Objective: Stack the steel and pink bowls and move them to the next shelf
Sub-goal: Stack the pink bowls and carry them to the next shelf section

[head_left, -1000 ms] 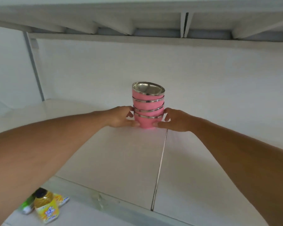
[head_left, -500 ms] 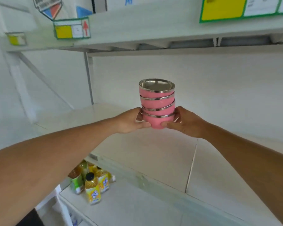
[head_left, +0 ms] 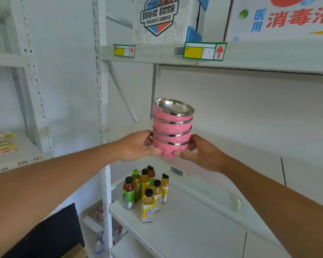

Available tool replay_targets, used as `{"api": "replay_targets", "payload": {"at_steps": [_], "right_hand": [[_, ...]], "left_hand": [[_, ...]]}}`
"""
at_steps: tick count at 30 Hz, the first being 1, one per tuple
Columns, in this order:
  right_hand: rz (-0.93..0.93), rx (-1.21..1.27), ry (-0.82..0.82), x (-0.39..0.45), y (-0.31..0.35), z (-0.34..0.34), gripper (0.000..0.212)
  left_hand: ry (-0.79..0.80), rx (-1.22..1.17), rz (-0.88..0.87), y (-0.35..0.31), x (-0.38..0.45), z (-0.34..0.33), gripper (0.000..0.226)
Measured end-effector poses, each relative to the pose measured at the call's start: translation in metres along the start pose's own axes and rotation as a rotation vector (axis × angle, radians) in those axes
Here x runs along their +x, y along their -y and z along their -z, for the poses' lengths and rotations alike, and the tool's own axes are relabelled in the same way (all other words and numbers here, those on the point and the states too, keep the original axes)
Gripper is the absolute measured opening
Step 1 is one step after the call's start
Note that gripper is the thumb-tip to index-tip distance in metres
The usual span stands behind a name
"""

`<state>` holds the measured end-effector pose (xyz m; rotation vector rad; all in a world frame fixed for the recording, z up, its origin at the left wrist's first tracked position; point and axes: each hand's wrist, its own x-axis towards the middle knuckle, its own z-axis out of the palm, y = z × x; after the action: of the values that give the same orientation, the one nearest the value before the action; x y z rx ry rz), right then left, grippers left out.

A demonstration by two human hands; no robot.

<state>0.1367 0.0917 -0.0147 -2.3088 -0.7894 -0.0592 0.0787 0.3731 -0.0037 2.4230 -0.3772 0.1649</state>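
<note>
Both hands are cupping the lowest bowl of the stack: your left hand point(head_left: 138, 146) is pressing its thumb and fingers against the left side, and your right hand point(head_left: 198, 153) is wrapping the right side and base, each closed only as far as the bowl's curve allows. Between them you are carrying the stack of bowls point(head_left: 172, 127), four pink ones with steel rims and steel linings nested together, in the air and leaning slightly to the left. It is hanging in front of the white shelf point(head_left: 268, 146), touching nothing but your hands. The stacking looks done, so the carrying step is the one in hand. Next you will likely need to pick the destination shelf, keep the stack level so the top bowl is not sliding, and lower it flat. Below, a cluster of drink bottles point(head_left: 145, 190) is standing on the lower shelf point(head_left: 194, 229), and labelled cartons are sitting on the upper shelf point(head_left: 268, 53).
</note>
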Motion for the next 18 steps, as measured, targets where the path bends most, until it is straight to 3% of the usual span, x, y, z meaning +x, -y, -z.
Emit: {"api": "replay_targets", "payload": {"at_steps": [7, 14, 18], "right_hand": [[0.034, -0.025, 0.065, 0.026, 0.017, -0.020, 0.093], [0.070, -0.026, 0.105, 0.065, -0.006, -0.007, 0.068], [0.083, -0.023, 0.123, 0.091, -0.027, 0.002, 0.069]], "left_hand": [[-0.017, -0.014, 0.032, 0.034, -0.006, 0.017, 0.048], [-0.029, 0.018, 0.078, 0.035, 0.028, 0.019, 0.053], [-0.017, 0.046, 0.111, 0.033, 0.058, 0.015, 0.059]]}}
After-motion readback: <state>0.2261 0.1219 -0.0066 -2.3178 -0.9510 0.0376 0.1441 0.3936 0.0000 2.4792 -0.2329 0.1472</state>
